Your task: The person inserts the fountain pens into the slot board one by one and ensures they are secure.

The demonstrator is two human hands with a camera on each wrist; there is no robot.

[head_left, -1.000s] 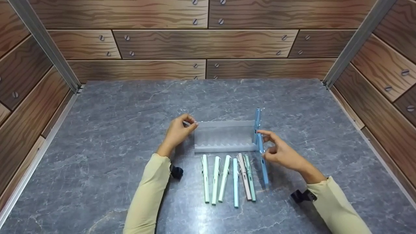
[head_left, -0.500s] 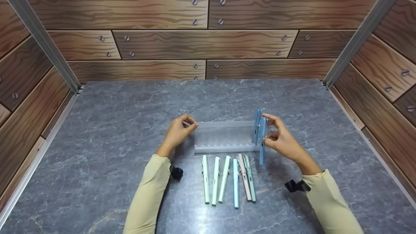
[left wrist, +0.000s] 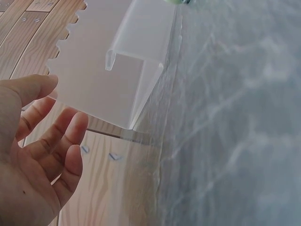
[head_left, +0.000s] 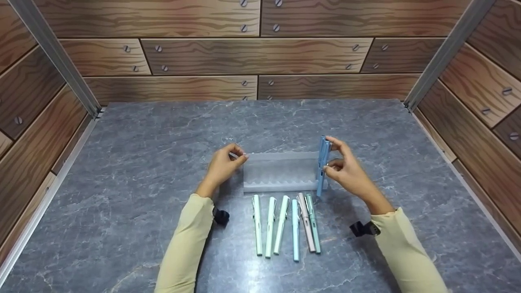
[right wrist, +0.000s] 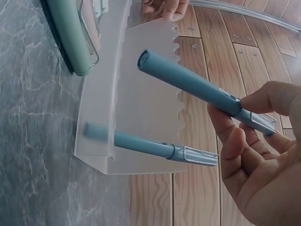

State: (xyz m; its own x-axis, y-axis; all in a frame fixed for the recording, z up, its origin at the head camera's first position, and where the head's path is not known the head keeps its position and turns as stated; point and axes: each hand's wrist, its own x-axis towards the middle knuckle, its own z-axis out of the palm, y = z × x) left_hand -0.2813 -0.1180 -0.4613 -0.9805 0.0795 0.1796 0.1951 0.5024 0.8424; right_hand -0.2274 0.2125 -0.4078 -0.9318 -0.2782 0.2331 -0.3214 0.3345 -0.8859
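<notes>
My left hand [head_left: 223, 165] pinches the upper left corner of a frosted plastic pen stand [head_left: 281, 169], thumb in front; the stand has a notched top edge and a front trough [left wrist: 146, 37]. My right hand [head_left: 350, 173] grips a blue capped pen [right wrist: 188, 84] between thumb and fingers near its clip, at the stand's right end. In the right wrist view this pen is tilted, its plain end over the stand and apart from it. A second blue pen [right wrist: 146, 143] leans in the last place at that end, its lower end behind the trough's frosted wall.
Several pens lie on the grey marbled table [head_left: 163, 228] in front of the stand: pale green ones [head_left: 258, 226], a light blue one [head_left: 295, 232], a greyish-pink one [head_left: 306, 221] and a darker green one [head_left: 313, 224]. Wood-patterned walls [head_left: 260, 57] surround the table.
My right hand has lifted the blue pen from the table to the right of the stand, turned it more upright and brought it left to the stand. My left hand has stayed put.
</notes>
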